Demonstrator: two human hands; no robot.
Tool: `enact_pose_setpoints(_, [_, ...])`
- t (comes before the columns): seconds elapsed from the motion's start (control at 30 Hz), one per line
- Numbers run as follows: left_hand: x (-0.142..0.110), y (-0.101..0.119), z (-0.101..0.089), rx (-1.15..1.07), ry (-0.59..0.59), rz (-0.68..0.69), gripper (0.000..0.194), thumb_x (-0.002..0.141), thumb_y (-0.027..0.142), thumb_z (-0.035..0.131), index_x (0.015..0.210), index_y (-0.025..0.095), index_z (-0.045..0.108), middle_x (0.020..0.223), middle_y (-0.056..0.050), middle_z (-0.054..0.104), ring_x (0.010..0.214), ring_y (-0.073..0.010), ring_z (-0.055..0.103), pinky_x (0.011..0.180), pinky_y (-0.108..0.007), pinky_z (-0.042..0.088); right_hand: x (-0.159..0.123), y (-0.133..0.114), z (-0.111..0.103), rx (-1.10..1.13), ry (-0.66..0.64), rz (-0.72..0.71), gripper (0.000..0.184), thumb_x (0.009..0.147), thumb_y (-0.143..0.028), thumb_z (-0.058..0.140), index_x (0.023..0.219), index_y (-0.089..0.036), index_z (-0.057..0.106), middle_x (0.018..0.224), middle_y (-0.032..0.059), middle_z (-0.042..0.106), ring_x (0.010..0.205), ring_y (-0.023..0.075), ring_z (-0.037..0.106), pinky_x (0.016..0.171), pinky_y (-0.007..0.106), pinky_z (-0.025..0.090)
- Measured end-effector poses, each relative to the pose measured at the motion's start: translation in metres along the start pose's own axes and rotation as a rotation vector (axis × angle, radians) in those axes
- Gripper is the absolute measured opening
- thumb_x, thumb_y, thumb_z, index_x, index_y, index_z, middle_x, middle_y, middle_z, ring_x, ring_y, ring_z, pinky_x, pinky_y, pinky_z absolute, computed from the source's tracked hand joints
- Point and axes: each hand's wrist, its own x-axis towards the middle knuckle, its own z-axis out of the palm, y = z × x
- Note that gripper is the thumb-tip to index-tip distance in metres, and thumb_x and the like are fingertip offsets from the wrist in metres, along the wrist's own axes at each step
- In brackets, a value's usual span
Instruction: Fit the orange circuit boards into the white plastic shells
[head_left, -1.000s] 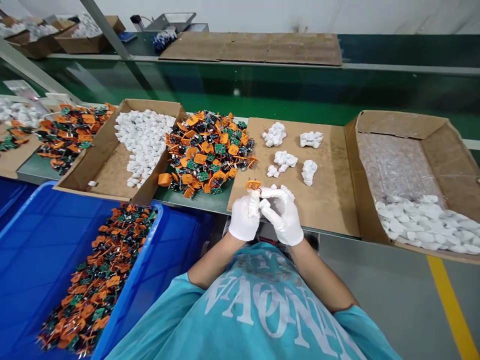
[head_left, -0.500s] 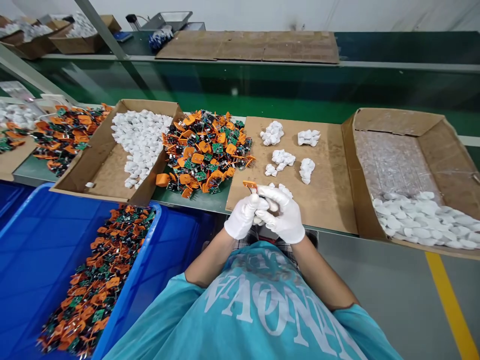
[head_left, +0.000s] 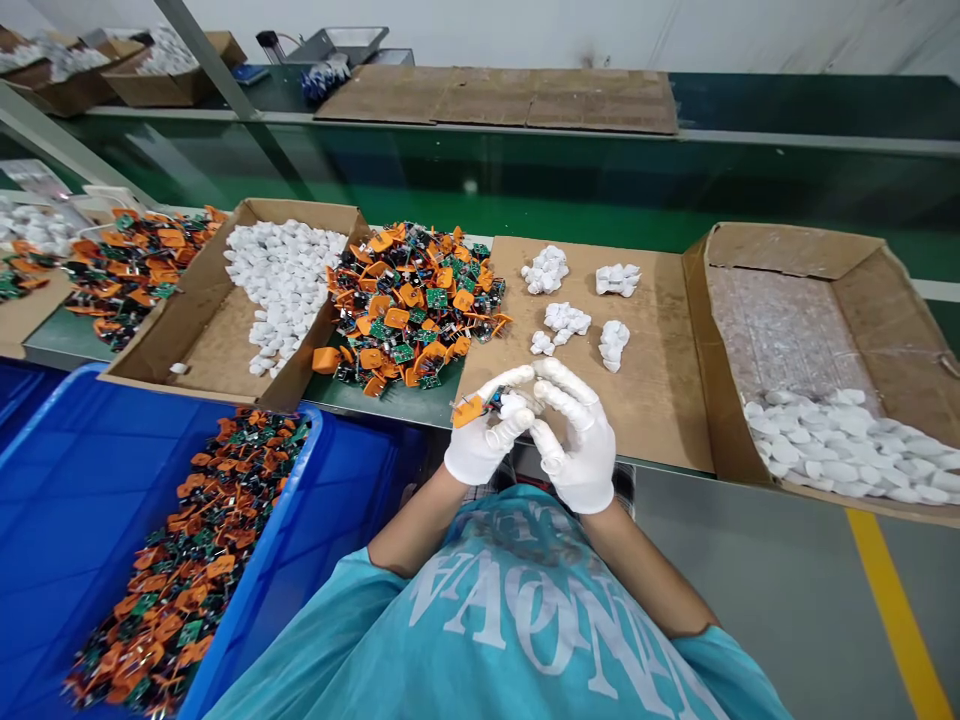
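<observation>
Both my hands wear white gloves and meet above the table's front edge. My left hand (head_left: 484, 440) is closed on an orange plastic part with a small circuit board (head_left: 466, 411), its orange end sticking out to the left. A white plastic piece (head_left: 516, 403) sits at the board end, between the left thumb and fingers. My right hand (head_left: 579, 435) faces it with fingers curved and thumb apart, a gap between them. Its fingertips come close to the left fingertips; whether they touch the white piece I cannot tell.
Small clusters of white pieces (head_left: 567, 318) lie on a cardboard sheet (head_left: 660, 400). Left of it is a heap of orange-and-green board assemblies (head_left: 409, 300). Cardboard boxes of white pieces stand left (head_left: 202, 345) and right (head_left: 697, 350). A blue bin (head_left: 45, 520) holds more assemblies.
The orange part has tilted down and left in my left hand, showing its flat face and the board. My right fingers have spread apart from their earlier grip.
</observation>
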Motion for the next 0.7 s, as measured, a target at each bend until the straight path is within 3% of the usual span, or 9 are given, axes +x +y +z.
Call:
enact_pose_setpoints(0.17, [0.0,0.001,-0.006,0.237,-0.023,0.075,0.039,0.074,0.056,0.067,0.083,0.018,0.067,0.066,-0.003,0.063,0.074,-0.02,0.064,0.074,-0.031,0.053,-0.007,-0.004,0.007,-0.077,0.018,-0.074,0.036,0.09,-0.023,0.05,0.126,-0.028,0.054,0.132,0.01,0.056,0.122,0.0276,0.057,0.104,0.052,0.046])
enact_pose_setpoints(0.3, [0.002,0.011,-0.008,0.27,-0.095,0.033,0.042,0.071,0.058,0.067,0.083,0.017,0.067,0.072,-0.005,0.067,0.067,-0.018,0.062,0.067,-0.03,0.052,-0.008,-0.005,0.009,-0.063,0.005,-0.125,0.038,0.09,-0.022,0.048,0.128,-0.026,0.053,0.132,0.0109,0.056,0.129,0.0301,0.049,0.106,0.054,0.042])
enact_pose_setpoints(0.4, [0.003,0.018,-0.009,0.204,-0.103,-0.043,0.044,0.072,0.06,0.063,0.074,0.016,0.065,0.062,-0.004,0.064,0.056,-0.0147,0.057,0.057,-0.027,0.049,-0.004,-0.004,0.003,-0.001,-0.07,-0.131,0.041,0.089,-0.017,0.049,0.128,-0.026,0.052,0.135,0.0107,0.055,0.133,0.0292,0.045,0.109,0.054,0.039])
enact_pose_setpoints(0.47, [0.003,0.024,-0.01,0.16,-0.187,-0.152,0.048,0.075,0.062,0.058,0.065,0.016,0.062,0.051,-0.001,0.058,0.046,-0.0122,0.052,0.049,-0.025,0.044,0.002,-0.002,-0.003,0.054,-0.136,-0.117,0.043,0.088,-0.019,0.05,0.131,-0.026,0.05,0.137,0.011,0.054,0.133,0.0282,0.046,0.109,0.053,0.04])
enact_pose_setpoints(0.57, [0.003,0.035,-0.011,0.146,-0.32,-0.339,0.055,0.078,0.065,0.05,0.058,0.016,0.059,0.038,0.002,0.047,0.036,-0.0093,0.042,0.041,-0.023,0.035,0.012,0.004,-0.011,0.1,-0.286,-0.106,0.047,0.088,-0.027,0.055,0.135,-0.023,0.047,0.133,0.0125,0.058,0.128,0.027,0.052,0.105,0.049,0.045])
enact_pose_setpoints(0.7, [0.006,0.046,-0.015,0.146,-0.393,-0.385,0.065,0.072,0.077,0.048,0.045,0.018,0.048,0.035,0.003,0.039,0.038,-0.0077,0.035,0.041,-0.023,0.029,0.021,0.01,-0.013,0.112,-0.378,-0.214,0.041,0.088,-0.035,0.062,0.126,-0.025,0.054,0.118,0.0098,0.068,0.109,0.0232,0.065,0.091,0.041,0.055])
